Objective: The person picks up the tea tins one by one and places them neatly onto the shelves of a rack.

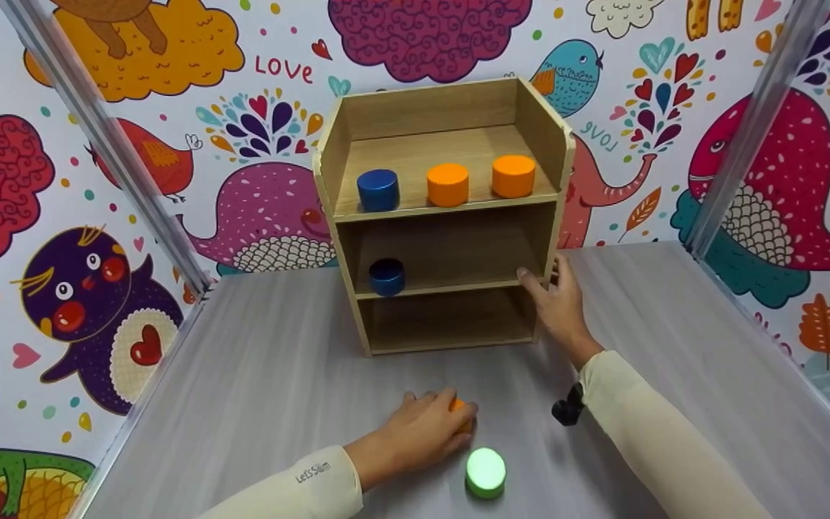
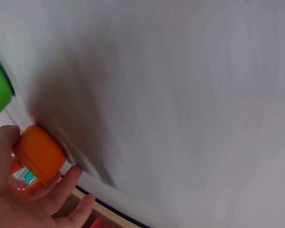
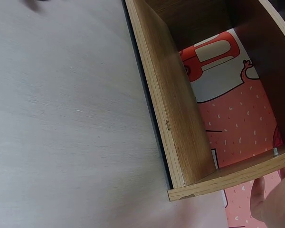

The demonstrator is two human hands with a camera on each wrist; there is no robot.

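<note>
My left hand (image 1: 418, 432) holds an orange cylindrical block (image 2: 40, 154) low over the grey table, mostly hidden by the fingers in the head view. Just right of that hand stands a green cylindrical block (image 1: 485, 472). A small three-level wooden shelf (image 1: 451, 290) stands farther back. My right hand (image 1: 559, 306) grips its right side panel, thumb at the inner side and fingers outside. On the top level sit a blue cylinder (image 1: 378, 190) and two orange cylinders, one in the middle (image 1: 448, 185) and one at right (image 1: 514, 176). Another blue cylinder (image 1: 387, 277) is on the middle level, at left.
Grey tabletop (image 1: 264, 404) surrounds the shelf at the front and sides. Behind it rises a wall with cartoon prints (image 1: 271, 209), with metal posts at the left (image 1: 109, 144) and right (image 1: 743, 137) corners. A black wrist device (image 1: 568, 407) hangs under the right sleeve.
</note>
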